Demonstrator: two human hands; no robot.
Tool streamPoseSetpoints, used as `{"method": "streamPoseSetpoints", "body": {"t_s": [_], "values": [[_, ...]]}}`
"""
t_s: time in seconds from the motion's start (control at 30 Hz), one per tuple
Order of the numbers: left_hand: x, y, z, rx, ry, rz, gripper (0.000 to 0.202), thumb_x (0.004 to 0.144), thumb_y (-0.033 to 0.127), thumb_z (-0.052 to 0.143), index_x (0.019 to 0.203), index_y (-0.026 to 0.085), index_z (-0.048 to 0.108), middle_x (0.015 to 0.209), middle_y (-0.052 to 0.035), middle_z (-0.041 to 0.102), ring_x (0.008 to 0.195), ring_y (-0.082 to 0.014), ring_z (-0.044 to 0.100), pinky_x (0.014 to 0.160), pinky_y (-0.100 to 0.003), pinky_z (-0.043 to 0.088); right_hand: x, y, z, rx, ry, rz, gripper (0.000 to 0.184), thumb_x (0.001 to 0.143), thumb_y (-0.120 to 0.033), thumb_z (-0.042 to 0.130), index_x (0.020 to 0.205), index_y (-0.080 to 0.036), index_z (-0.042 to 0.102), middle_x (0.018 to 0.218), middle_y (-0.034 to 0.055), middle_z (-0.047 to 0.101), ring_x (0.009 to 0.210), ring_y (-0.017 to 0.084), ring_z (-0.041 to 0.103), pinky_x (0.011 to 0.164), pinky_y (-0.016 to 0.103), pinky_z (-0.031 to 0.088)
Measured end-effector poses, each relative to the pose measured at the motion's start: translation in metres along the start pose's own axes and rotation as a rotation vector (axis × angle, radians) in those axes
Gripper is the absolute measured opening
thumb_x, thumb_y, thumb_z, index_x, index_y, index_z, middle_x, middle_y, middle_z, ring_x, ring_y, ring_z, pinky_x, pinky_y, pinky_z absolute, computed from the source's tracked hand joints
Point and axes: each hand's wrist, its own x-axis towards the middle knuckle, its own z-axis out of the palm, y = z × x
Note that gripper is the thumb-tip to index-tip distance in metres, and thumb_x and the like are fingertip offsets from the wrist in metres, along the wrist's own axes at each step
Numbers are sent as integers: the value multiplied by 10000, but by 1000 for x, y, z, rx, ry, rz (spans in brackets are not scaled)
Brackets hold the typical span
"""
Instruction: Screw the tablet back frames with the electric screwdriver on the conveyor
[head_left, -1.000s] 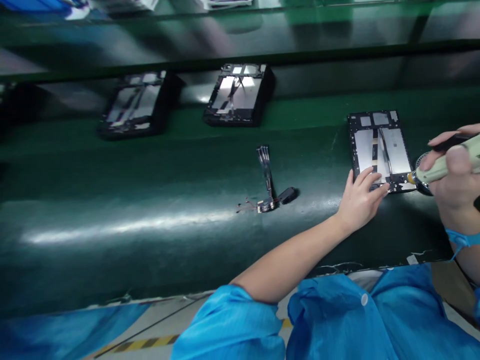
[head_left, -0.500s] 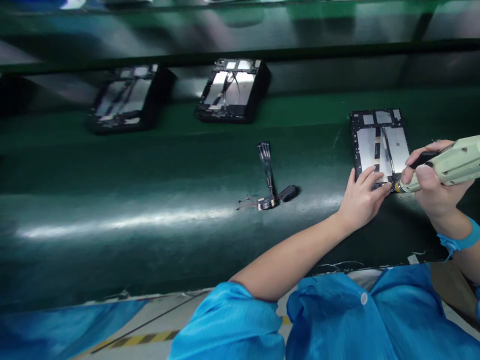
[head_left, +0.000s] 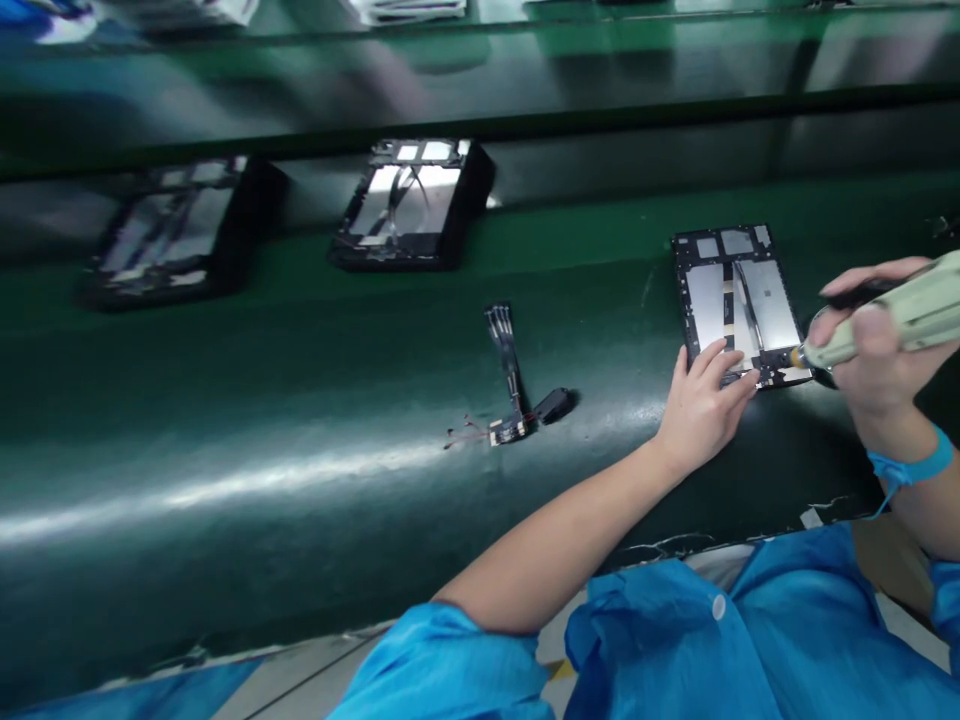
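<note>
An opened tablet [head_left: 766, 300], with silver plates in a black frame and dark ribbon cables down its middle, lies on the green work surface to the right. My left hand [head_left: 705, 405] rests on its lower left edge, fingers spread and laid flat. In my right hand [head_left: 885, 360] is a pale green electric screwdriver [head_left: 919, 308], held sideways. Its yellow-collared nose is at the tablet's lower right part; whether the bit touches a screw I cannot tell.
Left of the tablet lie a small circuit board with cables [head_left: 510, 430] and a black oval part [head_left: 555, 404] joined by wires. Farther back are two stacks of similar tablets, a middle stack [head_left: 409, 205] and a blurred left stack [head_left: 169, 235]. A raised ledge runs behind.
The screwdriver's nose has moved right, away from my left fingertips, along the tablet's lower edge. My left hand stays on the tablet. The whole view has shifted slightly.
</note>
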Motion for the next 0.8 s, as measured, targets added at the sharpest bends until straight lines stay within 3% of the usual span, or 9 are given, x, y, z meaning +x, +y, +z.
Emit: {"method": "streamPoseSetpoints", "body": {"t_s": [0.07,0.17,0.3,0.5,0.8], "values": [[0,0,0,-6,-4,-8,232,1024,263,567,1173,236,742,1279,-133,674,1365,-311,545,1098,-663,435,16,11,-13,-40,147,-82,197,825,-250,677,998,-206,593,826,-26,678,423,102,558,352,244,435],[1,-1,1,-3,15,-4,217,1019,255,577,1159,236,742,1265,-126,682,1353,-309,560,1087,-660,452,32,33,-33,-130,234,-88,222,819,-231,653,1019,-178,571,800,-29,665,412,92,549,361,242,439],[0,-2,2,18,54,10,190,1006,253,603,1131,233,744,1249,-113,699,1326,-317,585,1058,-651,479,33,51,-44,-192,234,-5,275,795,-231,694,1015,-150,550,781,-11,642,454,107,574,391,260,476],[0,-2,1,-3,5,-14,212,1011,260,593,1154,247,749,1269,-122,688,1356,-307,564,1102,-646,442,29,56,-43,-223,230,26,310,779,-242,704,1021,-170,524,776,-23,630,468,112,577,410,270,495],[0,-2,2,19,38,15,203,1011,255,593,1142,234,747,1255,-118,695,1332,-312,581,1063,-650,475,27,66,-47,-229,246,29,319,766,-246,714,1017,-193,524,759,-30,618,405,104,533,380,264,456]]}}
